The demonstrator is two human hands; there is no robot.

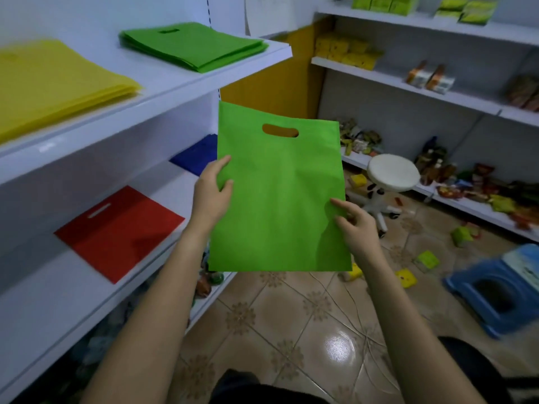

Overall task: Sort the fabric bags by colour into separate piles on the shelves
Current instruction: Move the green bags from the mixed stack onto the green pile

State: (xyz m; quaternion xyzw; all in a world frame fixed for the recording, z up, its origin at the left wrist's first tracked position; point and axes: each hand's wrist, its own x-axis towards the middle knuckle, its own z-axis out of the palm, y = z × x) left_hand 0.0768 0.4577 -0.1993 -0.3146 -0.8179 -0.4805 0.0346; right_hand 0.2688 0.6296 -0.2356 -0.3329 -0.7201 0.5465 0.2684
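1. Green non-woven fabric fills the foreground: 1 green bag [280, 199] hangs flat in the air over the tiled floor, handle slot uppermost, not yet on any pile.
2. It is stretched between 2 hands. The left hand [211, 196] pinches its left edge about halfway up, and the right hand [354, 228] pinches the right edge a little lower, with fingertips on the front face.
3. Just left of the left forearm, on the lower shelf [43, 290], lies a red bag [119, 231]; it looks like a thin pile, though I cannot tell how many are in it.
4. Further back on that same shelf, a blue pile [195, 156] shows partly, its right side hidden behind the held bag.
5. On the upper shelf [163, 80] sit a thick yellow pile [55, 86] and, beyond it near the far end, a green pile [192, 46].
6. My reading: 4 colours already have their places, so the sorting is well along. This bag belongs on the green pile, which sits above and to the left of both hands. How many unsorted bags are left is out of view.
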